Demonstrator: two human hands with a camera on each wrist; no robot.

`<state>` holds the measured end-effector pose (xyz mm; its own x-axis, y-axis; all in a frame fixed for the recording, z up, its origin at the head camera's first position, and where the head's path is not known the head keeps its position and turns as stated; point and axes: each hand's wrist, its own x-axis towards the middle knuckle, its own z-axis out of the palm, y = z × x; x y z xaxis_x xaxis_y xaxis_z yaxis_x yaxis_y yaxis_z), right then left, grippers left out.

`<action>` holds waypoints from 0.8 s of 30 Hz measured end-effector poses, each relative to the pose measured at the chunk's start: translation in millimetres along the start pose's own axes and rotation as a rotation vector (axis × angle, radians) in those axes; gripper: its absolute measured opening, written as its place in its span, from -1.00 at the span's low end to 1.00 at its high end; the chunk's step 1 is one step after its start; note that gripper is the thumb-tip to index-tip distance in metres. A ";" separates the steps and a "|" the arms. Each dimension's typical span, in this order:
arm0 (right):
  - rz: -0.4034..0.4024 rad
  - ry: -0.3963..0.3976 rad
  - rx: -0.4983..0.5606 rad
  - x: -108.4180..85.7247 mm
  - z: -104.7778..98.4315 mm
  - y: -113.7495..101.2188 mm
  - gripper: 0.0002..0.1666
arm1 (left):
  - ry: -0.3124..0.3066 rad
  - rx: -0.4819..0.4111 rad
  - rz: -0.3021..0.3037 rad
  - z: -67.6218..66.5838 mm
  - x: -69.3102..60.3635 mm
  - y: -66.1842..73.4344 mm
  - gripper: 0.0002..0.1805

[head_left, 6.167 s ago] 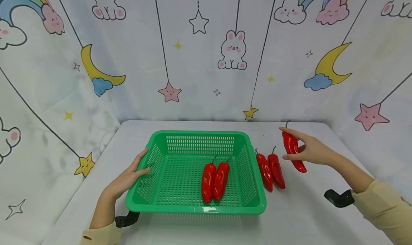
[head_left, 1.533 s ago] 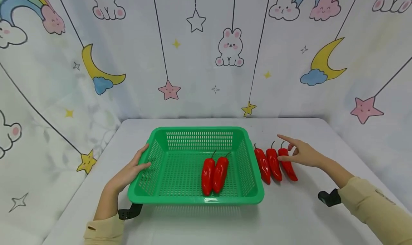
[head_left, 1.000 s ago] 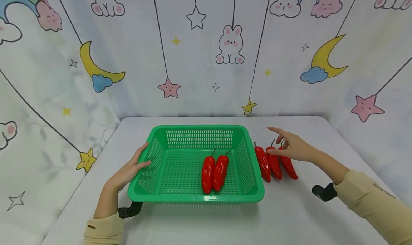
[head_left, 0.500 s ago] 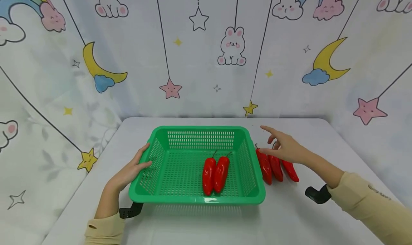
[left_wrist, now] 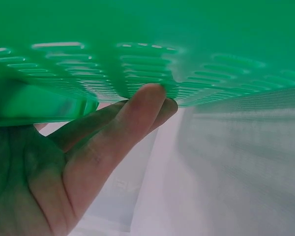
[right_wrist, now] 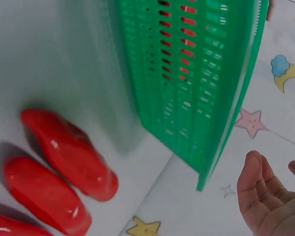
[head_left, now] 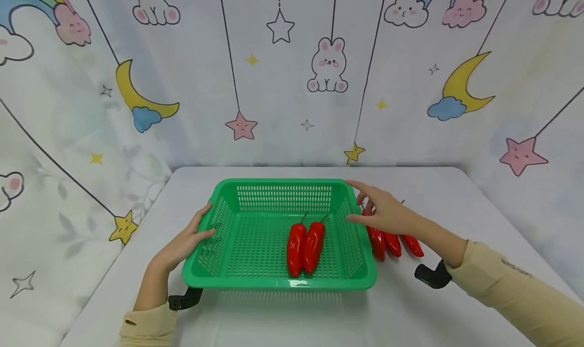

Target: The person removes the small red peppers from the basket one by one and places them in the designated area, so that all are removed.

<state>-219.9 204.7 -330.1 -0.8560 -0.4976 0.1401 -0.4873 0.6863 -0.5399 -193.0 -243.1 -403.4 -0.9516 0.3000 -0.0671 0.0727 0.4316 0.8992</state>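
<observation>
My left hand (head_left: 180, 245) grips the left side of the green basket (head_left: 278, 283), thumb over the rim; the left wrist view shows its fingers (left_wrist: 146, 101) against the slotted wall. Two red peppers (head_left: 296, 249) (head_left: 314, 246) lie side by side in the basket's right half, stems toward the back. My right hand (head_left: 385, 211) hovers at the basket's right rim, thumb and index finger apart, holding nothing. Partly beneath it in view, three red peppers (head_left: 376, 243) (head_left: 392, 244) (head_left: 412, 245) lie on the table right of the basket, their upper parts partly hidden.
The white table (head_left: 292, 319) extends around the basket. Behind it hangs a pale cloth (head_left: 278, 88) printed with rabbits, stars and moons. A black band or device sits at each wrist (head_left: 184, 299) (head_left: 433, 275).
The pepper my right hand held earliest was set down as the rightmost on the table. That hand has since moved left, empty, to the basket's right rim. My left hand keeps its place.
</observation>
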 end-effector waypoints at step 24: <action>-0.051 -0.115 -0.042 39.3 20.2 -65.2 -0.11 | -0.011 0.001 0.018 -0.2 0.1 -0.7 -0.23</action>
<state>-218.3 129.7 -306.1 -0.8057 -0.5882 0.0693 -0.5386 0.6790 -0.4989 -193.2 -243.6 -404.0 -0.9467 0.3172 -0.0559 0.0899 0.4269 0.8998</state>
